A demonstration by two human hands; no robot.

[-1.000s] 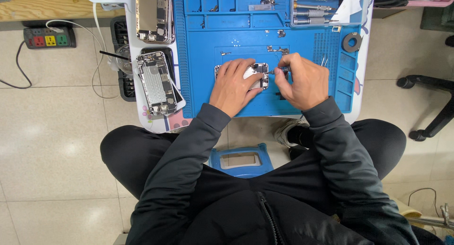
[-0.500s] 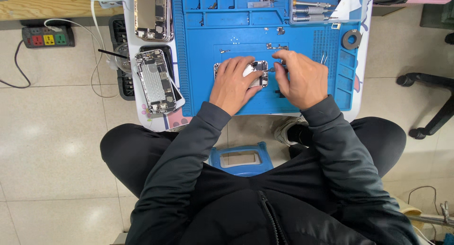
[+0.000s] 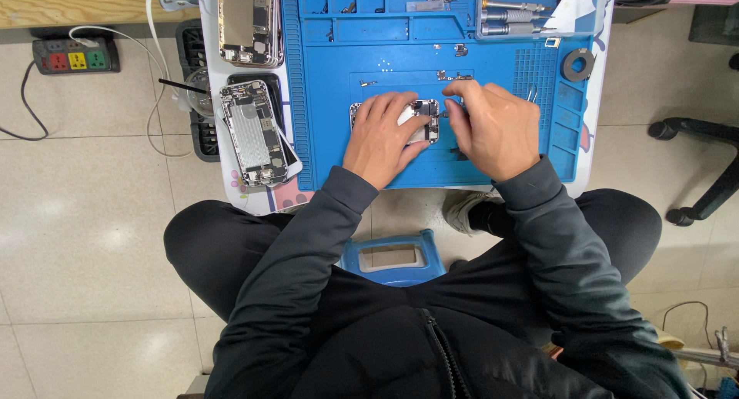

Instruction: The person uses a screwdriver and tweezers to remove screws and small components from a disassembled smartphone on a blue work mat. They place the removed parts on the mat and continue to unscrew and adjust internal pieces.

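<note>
1. An opened phone [image 3: 419,120] is seen lying on the blue repair mat [image 3: 369,60], roughly at its middle, with the inner parts facing up.
2. The left hand [image 3: 382,137] is laid over the phone's left part, fingers spread and pressed flat on it; nothing is clasped, the phone is only steadied.
3. The right hand [image 3: 496,126] is placed at the phone's right edge with the fingertips drawn together. A thin tool or a small part may be pinched there, but this cannot be told, as the fingers hide it.
4. Small loose screws and metal bits [image 3: 454,76] are scattered on the mat just above the hands. They could be swept off or mixed up by a careless move of a sleeve or wrist.
5. Two further opened phones [image 3: 254,130] are lying to the left, on the table's edge; the nearer one could be knocked to the floor by an elbow.
6. A slip of the right fingertips could cause damage to the exposed board, since force is applied close to delicate parts.
7. A row of screwdrivers [image 3: 512,10] is kept at the mat's upper right, near a dark ring [image 3: 577,63].
</note>
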